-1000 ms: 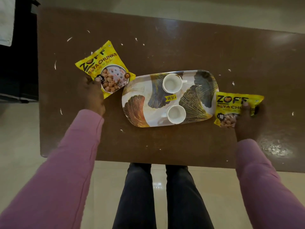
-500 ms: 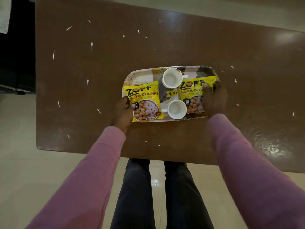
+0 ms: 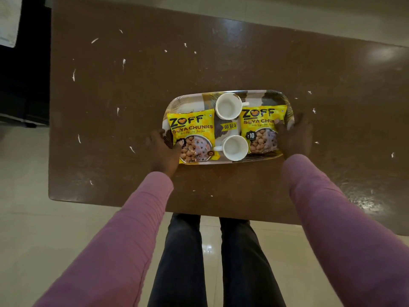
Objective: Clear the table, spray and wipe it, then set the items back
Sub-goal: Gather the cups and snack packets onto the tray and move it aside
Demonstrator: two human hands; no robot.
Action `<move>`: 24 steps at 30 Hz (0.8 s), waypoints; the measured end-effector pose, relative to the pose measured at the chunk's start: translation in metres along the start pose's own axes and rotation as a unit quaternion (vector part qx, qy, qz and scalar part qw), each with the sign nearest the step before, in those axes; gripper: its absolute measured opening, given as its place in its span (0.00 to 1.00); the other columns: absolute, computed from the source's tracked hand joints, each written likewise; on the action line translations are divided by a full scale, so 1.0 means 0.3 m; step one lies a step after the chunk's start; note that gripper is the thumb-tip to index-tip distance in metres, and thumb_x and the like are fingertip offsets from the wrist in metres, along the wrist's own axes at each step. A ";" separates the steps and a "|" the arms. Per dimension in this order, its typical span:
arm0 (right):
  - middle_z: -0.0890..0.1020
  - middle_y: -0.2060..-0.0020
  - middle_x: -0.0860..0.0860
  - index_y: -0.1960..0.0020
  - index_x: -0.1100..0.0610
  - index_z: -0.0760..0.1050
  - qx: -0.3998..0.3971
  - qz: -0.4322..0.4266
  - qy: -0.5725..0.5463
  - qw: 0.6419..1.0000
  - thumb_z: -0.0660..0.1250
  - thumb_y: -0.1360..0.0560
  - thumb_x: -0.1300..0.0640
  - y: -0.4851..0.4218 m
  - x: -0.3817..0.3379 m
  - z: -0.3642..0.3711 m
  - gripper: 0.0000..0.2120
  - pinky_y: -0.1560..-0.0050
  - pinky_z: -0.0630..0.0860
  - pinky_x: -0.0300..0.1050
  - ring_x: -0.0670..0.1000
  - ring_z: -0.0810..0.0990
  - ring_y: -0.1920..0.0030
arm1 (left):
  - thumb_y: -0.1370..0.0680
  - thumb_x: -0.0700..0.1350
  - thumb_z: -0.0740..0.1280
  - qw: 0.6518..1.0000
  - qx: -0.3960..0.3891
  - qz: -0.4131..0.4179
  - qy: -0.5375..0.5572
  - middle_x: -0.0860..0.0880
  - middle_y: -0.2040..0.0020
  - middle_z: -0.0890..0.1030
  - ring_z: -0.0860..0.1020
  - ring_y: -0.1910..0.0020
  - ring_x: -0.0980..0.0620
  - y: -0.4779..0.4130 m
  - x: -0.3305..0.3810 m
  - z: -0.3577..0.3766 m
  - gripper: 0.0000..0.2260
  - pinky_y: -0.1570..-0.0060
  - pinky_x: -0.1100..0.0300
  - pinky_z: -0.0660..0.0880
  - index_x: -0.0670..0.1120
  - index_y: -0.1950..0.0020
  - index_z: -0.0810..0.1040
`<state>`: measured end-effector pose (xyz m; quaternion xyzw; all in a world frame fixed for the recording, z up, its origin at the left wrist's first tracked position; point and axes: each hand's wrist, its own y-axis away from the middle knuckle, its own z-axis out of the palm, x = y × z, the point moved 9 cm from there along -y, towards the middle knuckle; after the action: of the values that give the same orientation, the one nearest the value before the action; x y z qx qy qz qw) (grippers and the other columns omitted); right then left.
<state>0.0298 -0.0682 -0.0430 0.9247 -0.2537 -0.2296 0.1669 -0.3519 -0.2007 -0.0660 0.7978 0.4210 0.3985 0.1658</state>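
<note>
A patterned oval tray sits on the brown table, near its front edge. On the tray lie two yellow soya chunk packets, one on the left and one on the right. Between them stand two white cups, a far cup and a near cup. My left hand grips the tray's left end, thumb on the left packet. My right hand grips the tray's right end, thumb on the right packet.
Small white scraps are scattered over the tabletop. Dark furniture stands left of the table, with a white cloth at the top left corner. Pale tiled floor and my legs show below the table's front edge.
Both hands carried the packets from the table at either side onto the tray, then settled at the tray's two ends. The cups have stayed in place.
</note>
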 end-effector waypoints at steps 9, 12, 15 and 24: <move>0.81 0.47 0.58 0.42 0.60 0.77 -0.032 0.027 -0.065 0.997 0.60 0.22 0.48 -0.034 0.032 -0.009 0.18 0.54 0.66 0.40 0.57 0.79 0.47 | 0.21 0.42 0.66 0.965 -0.098 -0.107 0.219 0.52 0.49 0.80 0.81 0.47 0.47 -0.051 -0.001 0.052 0.10 0.43 0.44 0.77 0.56 0.44 0.73; 0.81 0.51 0.57 0.42 0.62 0.77 -0.041 0.043 -0.055 0.997 0.61 0.22 0.55 0.011 0.039 -0.027 0.14 0.57 0.65 0.39 0.54 0.77 0.51 | 0.21 0.42 0.64 0.967 -0.089 -0.103 0.217 0.49 0.44 0.81 0.81 0.46 0.46 -0.069 0.011 0.020 0.11 0.44 0.42 0.77 0.56 0.41 0.73; 0.81 0.45 0.62 0.40 0.63 0.77 -0.023 0.031 -0.044 0.998 0.61 0.22 0.54 0.098 0.045 -0.072 0.16 0.54 0.65 0.40 0.60 0.78 0.44 | 0.20 0.41 0.63 0.970 -0.093 -0.101 0.201 0.48 0.43 0.80 0.80 0.46 0.45 -0.048 0.018 -0.033 0.13 0.42 0.43 0.77 0.52 0.37 0.73; 0.82 0.50 0.63 0.45 0.64 0.80 -0.026 0.055 -0.072 0.996 0.65 0.25 0.62 0.497 0.059 -0.259 0.11 0.52 0.71 0.45 0.62 0.80 0.48 | 0.17 0.41 0.57 0.979 -0.095 -0.056 0.173 0.41 0.47 0.81 0.76 0.67 0.55 0.204 0.066 -0.354 0.13 0.71 0.62 0.73 0.45 0.34 0.75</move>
<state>0.0244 -0.1845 0.0795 0.8858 -0.3093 -0.2924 0.1847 -0.3949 -0.2285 0.0472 0.6729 0.4474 0.5585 0.1873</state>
